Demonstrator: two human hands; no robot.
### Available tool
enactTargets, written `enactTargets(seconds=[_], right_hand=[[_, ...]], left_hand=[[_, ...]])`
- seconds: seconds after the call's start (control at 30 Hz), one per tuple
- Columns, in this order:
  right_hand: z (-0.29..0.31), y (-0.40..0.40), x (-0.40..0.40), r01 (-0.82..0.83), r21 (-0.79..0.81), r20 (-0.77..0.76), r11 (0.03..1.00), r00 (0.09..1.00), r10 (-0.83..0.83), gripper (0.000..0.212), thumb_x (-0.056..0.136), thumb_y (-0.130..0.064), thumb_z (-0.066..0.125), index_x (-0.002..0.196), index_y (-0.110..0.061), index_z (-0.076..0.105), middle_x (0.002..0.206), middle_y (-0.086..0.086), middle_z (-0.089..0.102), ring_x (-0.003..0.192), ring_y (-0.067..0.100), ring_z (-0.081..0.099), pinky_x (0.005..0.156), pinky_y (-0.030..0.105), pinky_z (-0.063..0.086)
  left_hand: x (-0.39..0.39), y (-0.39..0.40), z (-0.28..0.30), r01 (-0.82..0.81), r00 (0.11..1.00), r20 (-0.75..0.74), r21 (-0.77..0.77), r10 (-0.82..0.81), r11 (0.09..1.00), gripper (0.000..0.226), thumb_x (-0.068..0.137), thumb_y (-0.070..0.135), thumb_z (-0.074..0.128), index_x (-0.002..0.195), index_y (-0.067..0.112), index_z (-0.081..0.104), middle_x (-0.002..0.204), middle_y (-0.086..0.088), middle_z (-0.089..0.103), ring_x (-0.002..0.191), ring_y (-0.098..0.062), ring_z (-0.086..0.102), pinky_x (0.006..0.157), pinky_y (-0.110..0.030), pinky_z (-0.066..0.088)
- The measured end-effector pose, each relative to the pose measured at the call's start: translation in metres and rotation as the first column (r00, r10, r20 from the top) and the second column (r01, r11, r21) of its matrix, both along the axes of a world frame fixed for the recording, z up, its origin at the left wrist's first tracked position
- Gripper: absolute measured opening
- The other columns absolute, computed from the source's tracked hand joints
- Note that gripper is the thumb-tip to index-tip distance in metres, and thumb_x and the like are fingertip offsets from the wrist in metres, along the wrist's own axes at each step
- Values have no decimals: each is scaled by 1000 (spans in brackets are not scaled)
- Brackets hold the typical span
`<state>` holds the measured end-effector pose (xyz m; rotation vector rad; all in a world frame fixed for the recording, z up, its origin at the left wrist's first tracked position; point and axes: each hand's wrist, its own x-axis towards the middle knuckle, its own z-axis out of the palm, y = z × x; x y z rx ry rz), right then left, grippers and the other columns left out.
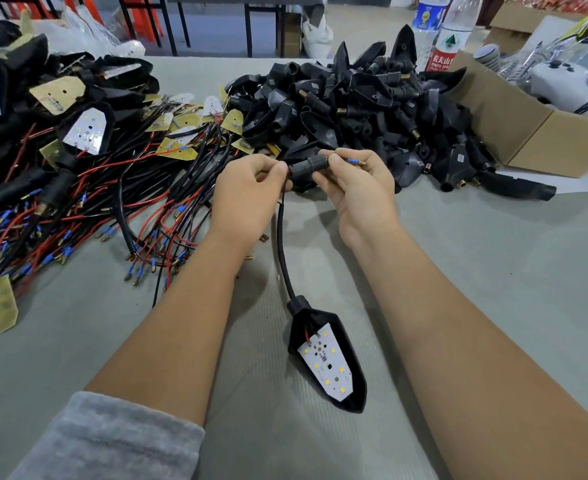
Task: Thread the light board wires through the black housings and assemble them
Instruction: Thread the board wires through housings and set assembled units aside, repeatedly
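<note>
A small black tubular housing lies level between my left hand and my right hand, pinched at both ends. A blue-sleeved wire tip pokes out past my right fingers. Below my hands, a black sleeved cable curves down to a pointed black housing lying open side up, its white light board seated inside, red wire showing.

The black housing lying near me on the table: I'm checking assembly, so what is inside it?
Inside the black housing sits a white light board with yellow LEDs; a red wire runs toward the neck. Anything under the board is hidden.
</note>
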<state>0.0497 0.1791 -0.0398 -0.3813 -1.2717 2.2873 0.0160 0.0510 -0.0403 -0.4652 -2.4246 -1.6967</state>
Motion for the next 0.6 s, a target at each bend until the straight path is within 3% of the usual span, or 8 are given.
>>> enactTargets(seconds=[0.17, 0.43, 0.6], right_hand=[[0, 1, 0, 16, -43, -2, 999, 1000, -17, 18, 93, 9, 54, 83, -6, 56, 90, 13, 69, 84, 22, 65, 70, 26, 59], [-1, -2, 0, -41, 5, -15, 999, 999, 41, 17, 93, 7, 56, 85, -7, 56, 88, 10, 68, 79, 19, 65, 70, 25, 59], [-2, -5, 1, -51, 26, -29, 998, 998, 52, 19, 87, 8, 64, 93, -8, 56, 79, 6, 64, 74, 18, 64, 75, 29, 59]], left_hand=[[-5, -4, 0, -36, 996, 79, 54, 31, 998, 20, 93, 16, 55, 81, 26, 67, 67, 13, 70, 67, -1, 66, 72, -24, 56], [0, -2, 0, 15, 999, 44, 18, -16, 1000, 22, 97, 15, 53, 84, 27, 66, 76, 10, 72, 77, -18, 69, 79, -37, 58], [0, -2, -1, 22, 999, 44, 31, -24, 999, 24, 98, 15, 54, 82, 30, 63, 83, 7, 73, 87, -17, 70, 88, -41, 55]])
